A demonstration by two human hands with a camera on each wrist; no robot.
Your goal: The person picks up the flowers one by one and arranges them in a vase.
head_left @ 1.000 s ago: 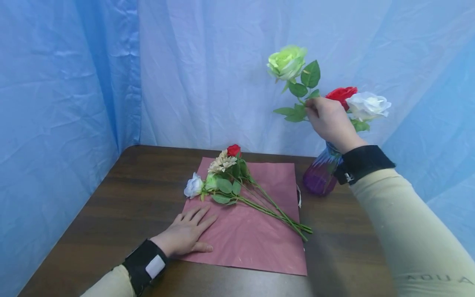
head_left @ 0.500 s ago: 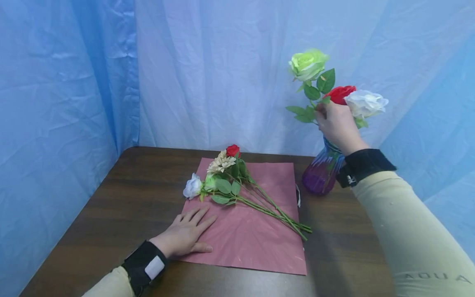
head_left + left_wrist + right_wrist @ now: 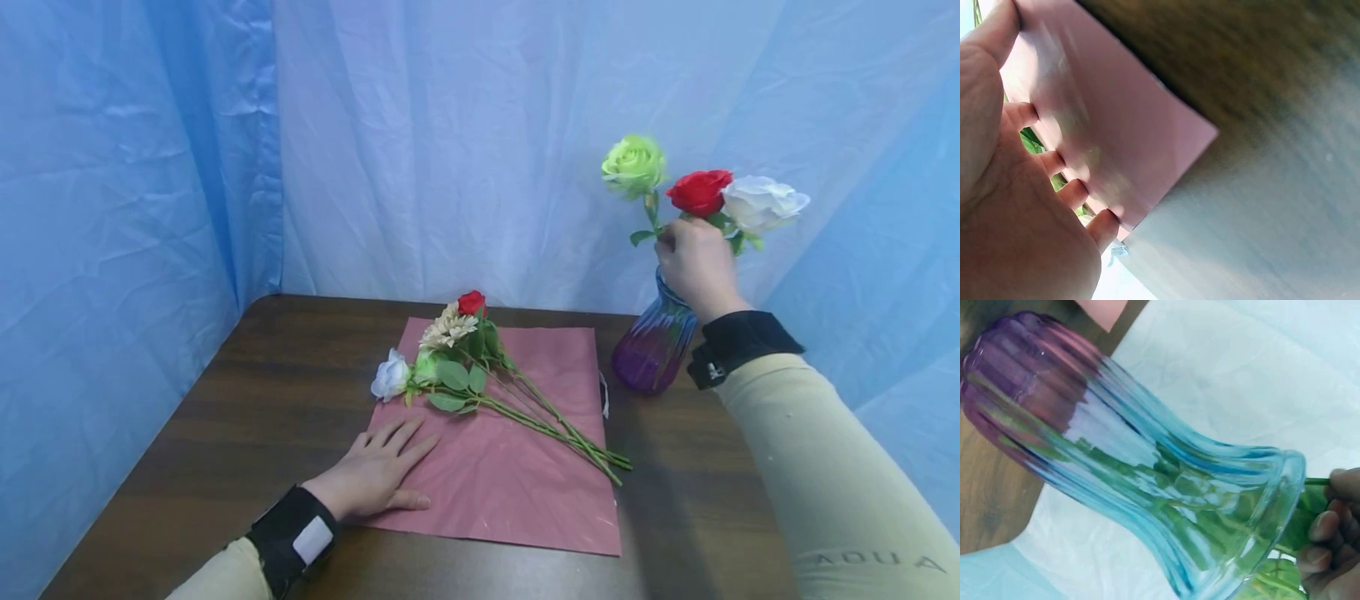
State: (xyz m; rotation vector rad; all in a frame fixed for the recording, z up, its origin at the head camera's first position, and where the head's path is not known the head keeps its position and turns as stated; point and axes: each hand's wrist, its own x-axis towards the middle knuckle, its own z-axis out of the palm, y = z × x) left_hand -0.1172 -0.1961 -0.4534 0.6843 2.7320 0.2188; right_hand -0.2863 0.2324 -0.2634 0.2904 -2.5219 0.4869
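My right hand (image 3: 699, 260) pinches the stem of a green rose (image 3: 634, 167) just above the mouth of a glass vase (image 3: 649, 354). The vase fades from blue at the rim to purple at the base. A red rose (image 3: 700, 193) and a white rose (image 3: 763, 202) rise from it behind my hand. In the right wrist view, stems and leaves show through the vase wall (image 3: 1135, 394), and fingertips (image 3: 1324, 525) hold greenery at its rim. With fingers spread, my left hand (image 3: 375, 471) rests flat on a pink sheet (image 3: 517, 508), near its left edge.
Several flowers lie on the pink sheet: a small red rose (image 3: 472, 303), a beige flower (image 3: 448, 327) and a pale blue-white rose (image 3: 391, 376), their stems (image 3: 558, 429) reaching past its right edge. A dark wooden table (image 3: 300, 375) lies beneath, with blue curtains (image 3: 420, 167) around it.
My right hand has moved right and down with the green rose, bringing its bloom lower and closer to the red and white roses. My left hand has stayed still.
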